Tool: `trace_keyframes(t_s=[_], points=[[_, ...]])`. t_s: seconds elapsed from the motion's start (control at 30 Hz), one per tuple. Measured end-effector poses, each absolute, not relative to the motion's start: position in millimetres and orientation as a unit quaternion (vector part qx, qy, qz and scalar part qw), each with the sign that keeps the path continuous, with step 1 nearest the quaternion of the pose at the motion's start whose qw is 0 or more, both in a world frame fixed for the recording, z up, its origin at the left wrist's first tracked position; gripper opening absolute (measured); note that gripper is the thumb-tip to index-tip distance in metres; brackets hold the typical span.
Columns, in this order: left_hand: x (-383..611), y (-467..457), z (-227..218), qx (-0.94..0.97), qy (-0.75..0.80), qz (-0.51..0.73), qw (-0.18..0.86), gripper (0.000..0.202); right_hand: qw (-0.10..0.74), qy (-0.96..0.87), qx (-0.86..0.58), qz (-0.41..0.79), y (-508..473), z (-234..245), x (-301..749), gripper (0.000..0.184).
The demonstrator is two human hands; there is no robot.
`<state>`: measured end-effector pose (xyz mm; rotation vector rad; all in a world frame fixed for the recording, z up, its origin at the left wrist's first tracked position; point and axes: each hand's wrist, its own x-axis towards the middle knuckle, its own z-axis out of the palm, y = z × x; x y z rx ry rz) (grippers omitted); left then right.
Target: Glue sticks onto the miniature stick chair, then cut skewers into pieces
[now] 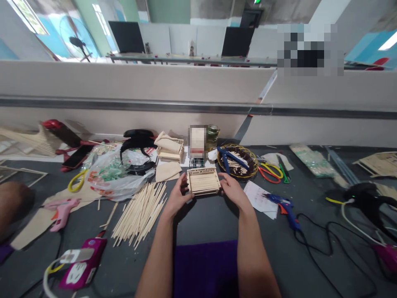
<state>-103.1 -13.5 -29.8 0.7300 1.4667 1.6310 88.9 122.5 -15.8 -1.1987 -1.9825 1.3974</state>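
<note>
A small open box built of thin wooden sticks (pixel 203 181) is held just above the dark tabletop (pixel 204 223) at the centre. My left hand (pixel 178 195) grips its left side with curled fingers. My right hand (pixel 233 189) holds its right side the same way. A loose pile of wooden sticks (pixel 141 213) lies just left of my left hand.
A blue glue gun (pixel 285 207) on white paper lies to the right, a pink glue gun (pixel 62 210) to the left. A wicker basket (pixel 238 161) with blue pliers, scissors (pixel 271 170), a plastic bag (pixel 116 176), a stick house model (pixel 169 150) and black cables (pixel 322 244) crowd the table.
</note>
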Motion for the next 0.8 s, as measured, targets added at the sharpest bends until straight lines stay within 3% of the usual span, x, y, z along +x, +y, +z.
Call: trace_keyframes(t_s=[0.3, 0.8], points=[[-101.4, -15.3, -18.5, 0.286, 0.548, 0.663, 0.421, 0.093, 0.261, -0.673, -0.427, 0.544, 118.9, 7.1, 97.1, 0.047], [-99.1, -12.0, -19.3, 0.284, 0.521, 0.700, 0.397, 0.087, 0.263, -0.692, -0.420, 0.525, 115.6, 11.8, 97.1, 0.044]])
